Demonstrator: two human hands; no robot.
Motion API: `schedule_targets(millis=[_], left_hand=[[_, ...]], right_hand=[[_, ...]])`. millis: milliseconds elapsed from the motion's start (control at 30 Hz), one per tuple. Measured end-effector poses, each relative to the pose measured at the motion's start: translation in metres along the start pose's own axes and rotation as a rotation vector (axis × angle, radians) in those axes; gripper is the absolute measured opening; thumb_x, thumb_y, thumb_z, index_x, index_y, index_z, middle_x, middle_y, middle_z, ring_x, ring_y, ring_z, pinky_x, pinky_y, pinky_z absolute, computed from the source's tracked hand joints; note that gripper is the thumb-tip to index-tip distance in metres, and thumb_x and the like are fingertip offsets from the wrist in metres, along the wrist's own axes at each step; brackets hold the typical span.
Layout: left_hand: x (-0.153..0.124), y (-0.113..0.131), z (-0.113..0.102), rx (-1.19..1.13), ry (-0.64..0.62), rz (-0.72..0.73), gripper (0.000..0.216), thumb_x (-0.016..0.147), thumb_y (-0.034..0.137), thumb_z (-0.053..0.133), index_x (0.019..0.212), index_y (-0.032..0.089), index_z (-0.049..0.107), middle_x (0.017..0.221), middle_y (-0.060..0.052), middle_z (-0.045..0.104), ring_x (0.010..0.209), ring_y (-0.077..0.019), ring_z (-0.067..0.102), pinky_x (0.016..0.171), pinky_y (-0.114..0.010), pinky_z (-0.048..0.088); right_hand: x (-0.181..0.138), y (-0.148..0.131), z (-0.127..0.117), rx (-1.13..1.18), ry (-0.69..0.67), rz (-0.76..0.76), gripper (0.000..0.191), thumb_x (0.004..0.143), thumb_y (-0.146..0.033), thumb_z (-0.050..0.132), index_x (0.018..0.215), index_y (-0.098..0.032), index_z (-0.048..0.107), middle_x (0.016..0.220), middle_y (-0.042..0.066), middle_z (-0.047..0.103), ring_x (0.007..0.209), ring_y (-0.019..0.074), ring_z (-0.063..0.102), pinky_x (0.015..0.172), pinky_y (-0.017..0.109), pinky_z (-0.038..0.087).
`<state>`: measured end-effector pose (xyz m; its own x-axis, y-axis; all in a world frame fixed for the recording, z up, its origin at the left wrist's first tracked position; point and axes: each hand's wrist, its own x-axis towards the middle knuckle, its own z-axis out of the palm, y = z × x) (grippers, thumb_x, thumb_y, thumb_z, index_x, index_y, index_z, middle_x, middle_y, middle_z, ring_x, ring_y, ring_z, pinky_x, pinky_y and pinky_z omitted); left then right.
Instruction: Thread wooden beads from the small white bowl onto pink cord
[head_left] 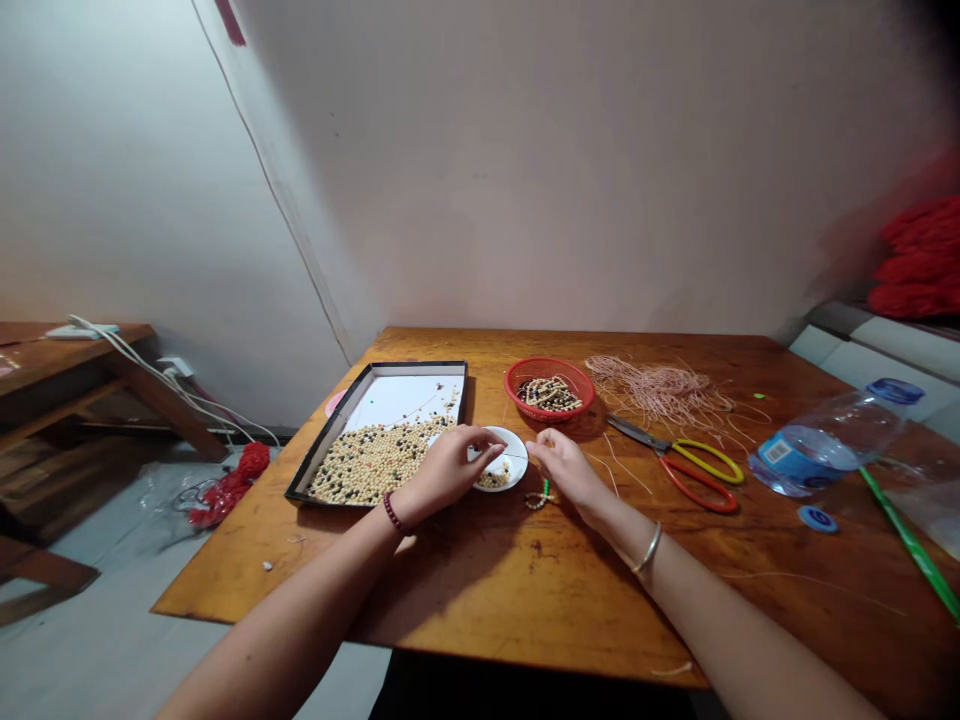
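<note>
On the table (517, 600), a bead tray (327, 430) lies left of a dish (511, 480).

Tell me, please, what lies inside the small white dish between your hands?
The white dish holds small beads at its lower edge; the left hand covers its left part, hiding whatever lies there.

Table (480, 600) glossy varnished wood; dish (520, 450) glossy white ceramic; basket (551, 364) red plastic; scissors (637, 433) metal.

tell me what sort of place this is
It looks like a small workroom for bead crafts, though that is a judgement. A wooden table holds a tray of loose beads, a red plastic basket of strung beads, and a tangle of pale pink cord beside scissors.
</note>
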<state>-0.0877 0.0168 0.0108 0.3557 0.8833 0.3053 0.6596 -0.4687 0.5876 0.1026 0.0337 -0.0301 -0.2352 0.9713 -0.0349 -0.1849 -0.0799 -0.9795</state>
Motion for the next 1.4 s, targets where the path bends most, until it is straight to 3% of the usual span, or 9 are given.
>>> schedule_targets(millis=[133, 433, 533, 700, 900, 1033, 1133, 1267, 1400], left_hand=[[-0.002, 0.000, -0.003, -0.008, 0.021, -0.010, 0.031, 0.089, 0.043, 0.054, 0.103, 0.020, 0.068, 0.086, -0.005, 0.068, 0.077, -0.0163, 0.059, 0.074, -0.028, 0.045], [0.003, -0.008, -0.003, -0.307, 0.078, -0.073, 0.037, 0.082, 0.047, 0.063, 0.102, 0.016, 0.068, 0.088, -0.007, 0.069, 0.079, -0.0164, 0.062, 0.070, -0.026, 0.049], [0.005, -0.006, -0.003, -0.464, 0.077, -0.110, 0.039, 0.083, 0.046, 0.062, 0.106, 0.016, 0.069, 0.097, -0.009, 0.070, 0.087, -0.0185, 0.064, 0.075, -0.028, 0.051], [0.002, -0.001, -0.005, -0.572, 0.079, -0.183, 0.043, 0.084, 0.048, 0.060, 0.112, 0.018, 0.069, 0.107, -0.010, 0.068, 0.086, -0.0171, 0.062, 0.067, -0.025, 0.050], [0.001, 0.000, -0.002, -0.755, 0.027, -0.261, 0.045, 0.082, 0.044, 0.064, 0.119, 0.017, 0.064, 0.099, -0.009, 0.069, 0.081, -0.0149, 0.062, 0.068, -0.024, 0.048], [0.002, 0.002, 0.001, -0.824, 0.000, -0.183, 0.054, 0.076, 0.035, 0.073, 0.124, 0.018, 0.055, 0.108, -0.011, 0.068, 0.099, -0.0203, 0.063, 0.084, -0.031, 0.051], [0.002, 0.002, 0.005, -0.754, 0.005, -0.145, 0.042, 0.077, 0.035, 0.071, 0.113, 0.017, 0.061, 0.114, -0.012, 0.066, 0.106, -0.0213, 0.062, 0.089, -0.031, 0.050], [0.003, -0.002, 0.011, -0.580, 0.022, -0.130, 0.027, 0.080, 0.040, 0.067, 0.085, 0.014, 0.069, 0.093, -0.009, 0.072, 0.087, -0.0192, 0.066, 0.078, -0.029, 0.052], [0.001, -0.002, 0.014, -0.544, 0.053, -0.079, 0.024, 0.081, 0.038, 0.066, 0.083, 0.014, 0.069, 0.085, -0.008, 0.072, 0.077, -0.0167, 0.066, 0.071, -0.026, 0.051]], right_hand=[[0.001, 0.010, 0.000, -0.175, -0.140, -0.080, 0.033, 0.075, -0.051, 0.064, 0.083, -0.019, 0.058, 0.063, -0.001, 0.057, 0.058, 0.0127, 0.049, 0.051, 0.023, 0.034], [0.001, 0.014, -0.001, -0.339, -0.173, -0.171, 0.039, 0.083, -0.052, 0.055, 0.070, -0.016, 0.062, 0.069, 0.002, 0.060, 0.066, 0.0140, 0.051, 0.062, 0.024, 0.037], [0.000, 0.013, 0.002, -0.216, -0.204, -0.136, 0.045, 0.079, -0.060, 0.056, 0.069, -0.017, 0.058, 0.065, 0.001, 0.056, 0.060, 0.0123, 0.046, 0.057, 0.024, 0.034], [-0.006, 0.010, 0.007, -0.136, -0.231, -0.044, 0.048, 0.076, -0.066, 0.056, 0.072, -0.018, 0.055, 0.047, -0.008, 0.032, 0.043, 0.0076, 0.022, 0.044, 0.023, 0.014], [-0.009, 0.011, 0.010, -0.103, -0.240, -0.033, 0.048, 0.075, -0.066, 0.058, 0.071, -0.018, 0.053, 0.048, -0.008, 0.035, 0.043, 0.0070, 0.026, 0.042, 0.023, 0.017], [-0.010, 0.010, 0.011, -0.105, -0.251, -0.006, 0.048, 0.076, -0.067, 0.055, 0.073, -0.018, 0.051, 0.044, -0.009, 0.030, 0.040, 0.0065, 0.022, 0.040, 0.023, 0.015], [-0.011, 0.006, 0.011, -0.108, -0.258, 0.000, 0.049, 0.077, -0.067, 0.054, 0.074, -0.018, 0.050, 0.045, -0.010, 0.028, 0.040, 0.0061, 0.020, 0.040, 0.022, 0.013], [-0.011, 0.004, 0.011, -0.127, -0.255, -0.018, 0.049, 0.076, -0.067, 0.053, 0.073, -0.018, 0.050, 0.044, -0.010, 0.028, 0.040, 0.0060, 0.020, 0.039, 0.022, 0.013], [-0.010, 0.004, 0.011, -0.093, -0.262, 0.012, 0.046, 0.078, -0.064, 0.053, 0.077, -0.018, 0.051, 0.044, -0.011, 0.027, 0.038, 0.0060, 0.019, 0.038, 0.022, 0.012]])
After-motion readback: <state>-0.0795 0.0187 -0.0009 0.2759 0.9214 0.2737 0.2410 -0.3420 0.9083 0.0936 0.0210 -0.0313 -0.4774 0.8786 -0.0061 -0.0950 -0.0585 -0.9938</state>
